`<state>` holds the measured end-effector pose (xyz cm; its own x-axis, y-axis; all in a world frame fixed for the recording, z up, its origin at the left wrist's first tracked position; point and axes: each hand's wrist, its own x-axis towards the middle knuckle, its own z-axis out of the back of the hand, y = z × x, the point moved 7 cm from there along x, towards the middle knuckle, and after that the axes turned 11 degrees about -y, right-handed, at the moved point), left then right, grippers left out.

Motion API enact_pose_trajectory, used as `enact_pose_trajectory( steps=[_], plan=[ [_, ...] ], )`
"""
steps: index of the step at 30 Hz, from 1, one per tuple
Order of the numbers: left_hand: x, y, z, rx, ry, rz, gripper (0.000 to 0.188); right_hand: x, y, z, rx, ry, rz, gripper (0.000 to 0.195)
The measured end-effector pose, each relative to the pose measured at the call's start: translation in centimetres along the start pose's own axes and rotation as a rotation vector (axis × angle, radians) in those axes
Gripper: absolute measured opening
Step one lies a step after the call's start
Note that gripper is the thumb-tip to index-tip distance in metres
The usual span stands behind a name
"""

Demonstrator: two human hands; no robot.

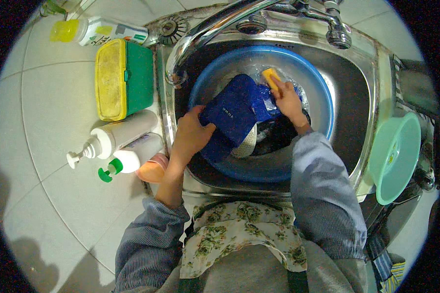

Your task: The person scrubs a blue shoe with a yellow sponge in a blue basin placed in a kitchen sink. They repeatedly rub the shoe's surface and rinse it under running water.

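Note:
My left hand (194, 132) grips the left edge of a dark blue fabric item (231, 110), perhaps a cap or bag, which bears small writing. In my right hand (289, 102) is a yellow block (270, 77), a sponge or bar of soap; which one I cannot tell. Beneath the right hand lies shiny blue material (264, 104), wet-looking. All this is inside a round basin with a blue rim (328, 91), set in a steel sink (352, 110). Black material (275, 139) and a pale textured piece (246, 144) lie lower in the basin, partly covered.
A chrome faucet (201, 33) arches over the basin's upper left. Left of the sink are a green box with yellow lid (110, 80), a white pump bottle (124, 132), a green-topped bottle (141, 152) and an orange container (153, 168). A mint-green bowl (398, 157) stands right.

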<state>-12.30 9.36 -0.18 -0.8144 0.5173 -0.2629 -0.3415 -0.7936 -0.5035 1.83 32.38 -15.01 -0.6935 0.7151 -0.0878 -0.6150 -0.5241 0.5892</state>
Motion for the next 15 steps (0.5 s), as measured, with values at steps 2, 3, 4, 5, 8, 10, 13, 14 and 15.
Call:
enact_pose_trajectory(
  steps=[2, 3, 4, 5, 8, 10, 13, 14, 15],
  plan=[
    [0.0, -0.8, -0.4, 0.002, 0.098, 0.056, 0.05, 0.3, -1.5, 1.1, 0.004, -0.029, -0.102, 0.045],
    [0.0, -0.9, -0.2, -0.016, 0.126, 0.098, 0.051, 0.1, -0.2, 2.0, 0.116, -0.035, -0.096, 0.043],
    [-0.2, -0.8, -0.3, -0.036, 0.155, 0.138, 0.051, -0.7, 1.3, 3.2, 0.224, -0.042, -0.092, 0.042],
    [-0.5, -0.9, 0.1, -0.017, 0.094, 0.12, 0.05, -1.7, 3.4, 4.2, 0.344, -0.039, -0.081, 0.041],
    [-1.1, -1.3, -0.1, -0.078, -0.067, 0.013, 0.047, -7.2, 13.3, 9.6, 0.488, -0.054, 0.262, 0.039],
    [-1.3, -1.9, -0.5, -0.262, -0.172, -0.118, 0.046, -10.7, 16.5, 10.0, 0.449, 0.043, 0.244, 0.04],
    [-1.2, -1.7, -2.0, -0.293, -0.101, -0.07, 0.048, -10.4, 13.5, 7.7, 0.231, -0.016, 0.07, 0.04],
    [-1.5, -1.7, -2.8, -0.277, -0.002, 0.086, 0.05, -9.4, 11.9, 7.2, 0.152, -0.06, 0.036, 0.04],
    [-1.9, -2.2, -2.5, -0.258, -0.054, 0.022, 0.05, -8.7, 10.7, 7.1, 0.071, -0.099, 0.0, 0.039]
  ],
)
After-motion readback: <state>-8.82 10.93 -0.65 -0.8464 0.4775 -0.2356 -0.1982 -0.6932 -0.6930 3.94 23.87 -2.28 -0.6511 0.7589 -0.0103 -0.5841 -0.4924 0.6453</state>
